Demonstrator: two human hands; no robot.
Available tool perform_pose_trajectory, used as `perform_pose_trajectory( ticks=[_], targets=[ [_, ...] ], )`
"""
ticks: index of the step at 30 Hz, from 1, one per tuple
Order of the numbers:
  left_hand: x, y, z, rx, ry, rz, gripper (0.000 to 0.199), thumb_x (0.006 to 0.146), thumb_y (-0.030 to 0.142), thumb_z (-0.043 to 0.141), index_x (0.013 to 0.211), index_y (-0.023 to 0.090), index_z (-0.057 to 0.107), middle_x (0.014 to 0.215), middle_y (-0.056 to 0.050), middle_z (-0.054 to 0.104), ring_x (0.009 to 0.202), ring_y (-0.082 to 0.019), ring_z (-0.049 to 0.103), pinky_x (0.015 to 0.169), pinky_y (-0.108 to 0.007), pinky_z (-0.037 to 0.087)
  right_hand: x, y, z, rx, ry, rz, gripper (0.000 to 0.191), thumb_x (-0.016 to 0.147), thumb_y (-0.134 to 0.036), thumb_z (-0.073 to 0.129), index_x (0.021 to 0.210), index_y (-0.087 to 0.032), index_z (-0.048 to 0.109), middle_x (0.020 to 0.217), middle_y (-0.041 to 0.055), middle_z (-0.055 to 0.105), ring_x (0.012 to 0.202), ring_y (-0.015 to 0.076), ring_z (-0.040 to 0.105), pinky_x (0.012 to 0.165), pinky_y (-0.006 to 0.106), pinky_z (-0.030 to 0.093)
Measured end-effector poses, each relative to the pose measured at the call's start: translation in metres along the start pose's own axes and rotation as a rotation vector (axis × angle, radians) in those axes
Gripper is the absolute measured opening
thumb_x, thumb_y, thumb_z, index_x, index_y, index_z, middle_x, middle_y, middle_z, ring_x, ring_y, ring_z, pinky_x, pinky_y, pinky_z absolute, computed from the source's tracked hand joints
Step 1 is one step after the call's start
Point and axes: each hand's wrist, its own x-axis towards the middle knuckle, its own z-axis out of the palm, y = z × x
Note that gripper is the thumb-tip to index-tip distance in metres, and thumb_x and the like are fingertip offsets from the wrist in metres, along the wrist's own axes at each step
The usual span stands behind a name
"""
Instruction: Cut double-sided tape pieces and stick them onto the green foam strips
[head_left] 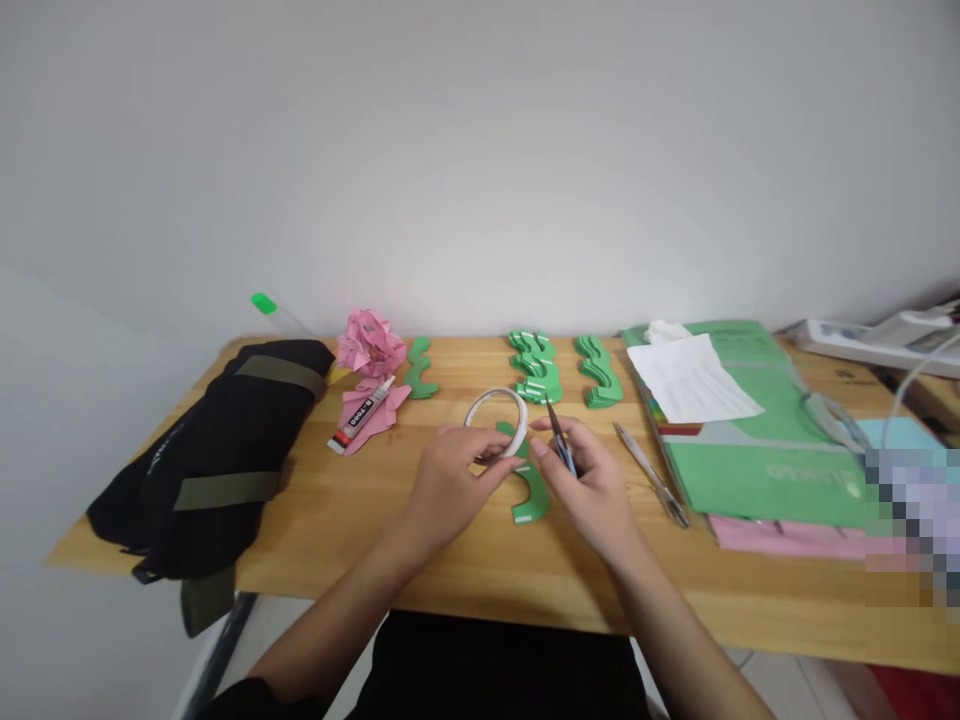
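Note:
My left hand point(457, 475) grips a roll of white double-sided tape point(520, 425), held upright above the table. In my right hand point(589, 480) is a pair of small scissors point(559, 437), blades pointing up and away from me; its handle is mostly hidden by my fingers. Between and below the hands lies a wavy green paper piece point(534, 508) with short white strips on it, partly covered by my fingers. Farther back, a stack of wavy green pieces point(536, 368) bears white strips, and another green stack point(598, 372) sits to its right.
At left are a black bag point(217, 450), a pink paper flower point(370, 343), a glue tube point(361, 415) on pink paper, and a single green piece point(421, 368). To the right lie a pen point(651, 475), a green folder point(780, 470) and a white paper point(694, 380). A wall stands behind.

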Motion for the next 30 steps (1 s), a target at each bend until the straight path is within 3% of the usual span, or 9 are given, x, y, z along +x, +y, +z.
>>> perform_pose_trajectory(
  ticks=[4,9,14,18,21,23,27,30],
  targets=[
    [0.001,0.004,-0.005,0.001,-0.007,0.030,0.008,0.083,0.027,0.069,0.087,0.021,0.071,0.075,-0.001,0.075,0.067,-0.017,0.068,0.076,-0.035,0.053,0.003,-0.010,-0.002,-0.001,-0.080,-0.006,0.020,0.081,-0.040,0.062,0.087,-0.022,0.054,0.066,-0.0022,0.060,0.058,0.0139,0.056,0.058,0.026,0.048],
    [0.018,0.013,-0.019,-0.102,-0.023,-0.047,0.032,0.077,0.021,0.073,0.108,0.022,0.066,0.070,0.003,0.072,0.064,-0.014,0.067,0.067,-0.028,0.054,0.017,-0.039,-0.012,-0.174,-0.131,-0.123,0.017,0.083,-0.036,0.060,0.076,-0.021,0.056,0.065,-0.0012,0.057,0.059,0.0133,0.052,0.056,0.024,0.044],
    [0.046,0.022,-0.031,-0.573,-0.142,-0.253,0.021,0.075,0.029,0.071,0.093,0.018,0.066,0.066,0.003,0.067,0.044,-0.010,0.060,0.045,-0.022,0.048,0.044,-0.075,-0.021,-0.403,-0.067,-0.278,0.014,0.084,-0.033,0.060,0.079,-0.021,0.057,0.066,-0.0012,0.057,0.059,0.0135,0.051,0.056,0.025,0.041],
    [0.064,0.023,-0.036,-0.915,-0.235,-0.350,0.025,0.071,0.035,0.071,0.086,0.017,0.063,0.069,0.000,0.069,0.040,-0.008,0.057,0.041,-0.021,0.047,0.064,-0.094,-0.021,-0.477,-0.022,-0.341,0.011,0.084,-0.032,0.059,0.083,-0.021,0.058,0.066,-0.0019,0.058,0.057,0.0124,0.050,0.055,0.025,0.040],
    [0.071,0.024,-0.039,-1.011,-0.152,-0.376,0.024,0.071,0.036,0.071,0.082,0.017,0.061,0.066,0.001,0.067,0.038,-0.007,0.054,0.037,-0.018,0.043,0.069,-0.099,-0.025,-0.408,0.139,-0.329,0.020,0.085,-0.037,0.060,0.099,-0.023,0.054,0.055,-0.0074,0.048,0.046,0.0106,0.040,0.045,0.023,0.031],
    [0.073,0.024,-0.042,-1.008,-0.071,-0.366,0.021,0.073,0.034,0.069,0.082,0.017,0.060,0.066,0.001,0.066,0.038,-0.007,0.054,0.037,-0.018,0.042,0.068,-0.099,-0.031,-0.355,0.170,-0.302,0.025,0.088,-0.044,0.056,0.102,-0.023,0.052,0.052,-0.0091,0.041,0.042,0.0103,0.033,0.041,0.024,0.026],
    [0.071,0.022,-0.047,-0.919,0.023,-0.270,0.014,0.078,0.028,0.065,0.086,0.017,0.061,0.067,0.001,0.065,0.042,-0.007,0.056,0.039,-0.017,0.043,0.062,-0.097,-0.041,-0.528,-0.017,-0.284,0.040,0.093,-0.054,0.045,0.072,-0.022,0.057,0.051,-0.0043,0.041,0.043,0.0105,0.034,0.041,0.025,0.028],
    [0.069,0.021,-0.049,-0.865,0.055,-0.205,0.010,0.080,0.025,0.064,0.086,0.018,0.062,0.065,0.003,0.060,0.044,-0.006,0.055,0.038,-0.017,0.043,0.060,-0.102,-0.038,-0.647,-0.098,-0.270,0.044,0.092,-0.052,0.046,0.066,-0.021,0.061,0.050,-0.0036,0.039,0.045,0.0112,0.036,0.042,0.025,0.030]
  ],
)
